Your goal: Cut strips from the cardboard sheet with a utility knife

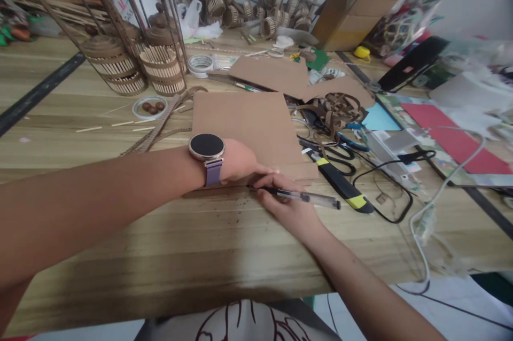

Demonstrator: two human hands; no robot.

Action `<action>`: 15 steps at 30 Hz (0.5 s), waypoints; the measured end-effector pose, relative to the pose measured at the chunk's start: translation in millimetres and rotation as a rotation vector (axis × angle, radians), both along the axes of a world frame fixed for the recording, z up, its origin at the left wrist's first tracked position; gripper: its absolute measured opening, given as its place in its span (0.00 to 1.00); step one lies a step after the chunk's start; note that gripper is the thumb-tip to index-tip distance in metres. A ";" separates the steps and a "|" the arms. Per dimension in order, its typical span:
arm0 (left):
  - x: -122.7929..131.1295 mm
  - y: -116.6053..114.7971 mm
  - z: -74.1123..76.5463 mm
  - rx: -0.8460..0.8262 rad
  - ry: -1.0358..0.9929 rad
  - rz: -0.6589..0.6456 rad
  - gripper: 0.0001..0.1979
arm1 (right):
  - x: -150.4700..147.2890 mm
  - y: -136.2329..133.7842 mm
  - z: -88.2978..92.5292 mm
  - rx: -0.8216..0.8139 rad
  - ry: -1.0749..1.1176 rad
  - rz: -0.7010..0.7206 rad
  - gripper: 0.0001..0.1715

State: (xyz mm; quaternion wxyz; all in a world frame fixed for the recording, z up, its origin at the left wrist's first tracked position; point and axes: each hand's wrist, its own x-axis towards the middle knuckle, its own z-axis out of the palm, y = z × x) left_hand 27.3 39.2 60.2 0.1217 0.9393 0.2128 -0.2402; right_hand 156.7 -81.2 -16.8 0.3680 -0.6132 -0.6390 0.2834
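Note:
A flat brown cardboard sheet point(244, 122) lies on the wooden table, with a narrow cardboard strip point(298, 171) along its near edge. Over the sheet's near left part lies my left hand point(240, 162), a watch on its wrist and a finger stretched toward the strip; its other fingers are mostly hidden, and whether it holds anything is unclear. My right hand point(286, 204) pinches a black and clear pen point(316, 200), whose tip points left at the near edge of the cardboard, close beneath my left hand. Small dark specks dot the table just below.
Right of the sheet lie a black and yellow cutter point(340, 183), black scissors point(340, 159) and a tangle of brown strips point(340, 111). Behind stand slatted baskets point(160, 68), a tape roll point(200, 64) and more cardboard point(272, 74). A white cable point(444, 180) curves at the right.

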 end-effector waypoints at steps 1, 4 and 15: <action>0.6 -0.5 2.0 0.011 0.074 -0.020 0.51 | 4.5 -0.6 0.7 -0.001 -0.003 -0.009 0.05; 3.2 -2.8 9.0 0.039 0.241 -0.072 0.56 | 30.0 -5.6 2.0 -0.005 -0.021 -0.076 0.06; 1.3 0.5 -0.1 -0.001 0.176 -0.026 0.61 | 113.4 -32.7 31.2 0.039 -0.300 -0.539 0.11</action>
